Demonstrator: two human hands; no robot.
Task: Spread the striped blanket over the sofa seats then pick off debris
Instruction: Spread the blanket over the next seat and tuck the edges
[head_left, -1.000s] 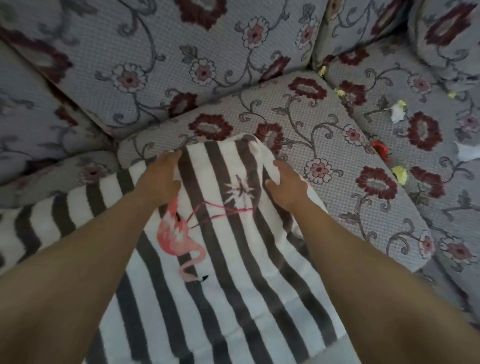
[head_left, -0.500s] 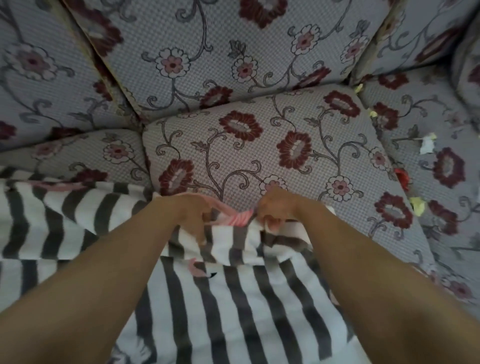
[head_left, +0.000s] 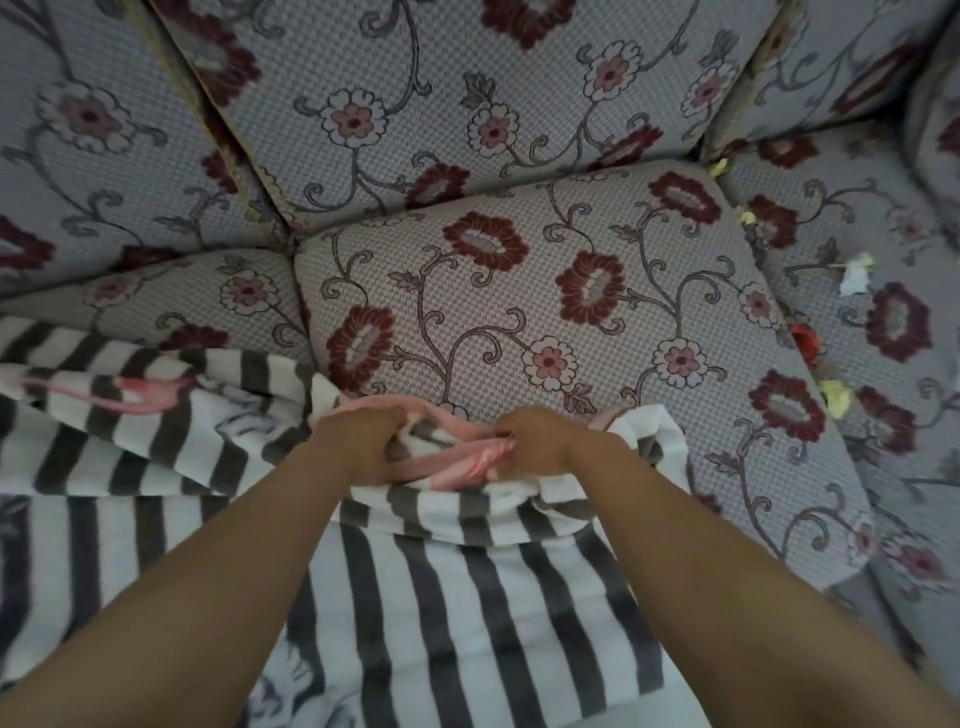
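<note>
The person is leaning over the sofa (head_left: 519, 130), both bare arms reaching forward and down. The blanket (head_left: 441, 597), grey and white stripes with pink patches, is lying bunched along the front edge of the middle seat (head_left: 597, 312) and trailing off to the left across the neighbouring seat (head_left: 197, 296), with its lower part hanging toward the viewer.

The left hand (head_left: 358, 441) is gripping a gathered fold of the blanket, its fingers curled tight into the cloth. The right hand (head_left: 535, 441) is doing the same just beside it, fingers curled round a pink bunched part of the fold. The two hands are sitting close together, a ridge of crumpled fabric rising between them. Most of the middle seat is showing bare beyond the hands, its grey cover patterned with dark red flowers.

Over on the right seat (head_left: 857, 249), scraps are lying scattered. A white scrap (head_left: 854, 278) is resting well apart from the hands, a red scrap (head_left: 805, 340) is sitting in the gap between the middle and right seats, and a yellow scrap (head_left: 834, 397) is lying just below it along that gap. Two smaller pale yellow bits (head_left: 747, 217) are lying farther back along the same seam, near the back cushions.
</note>
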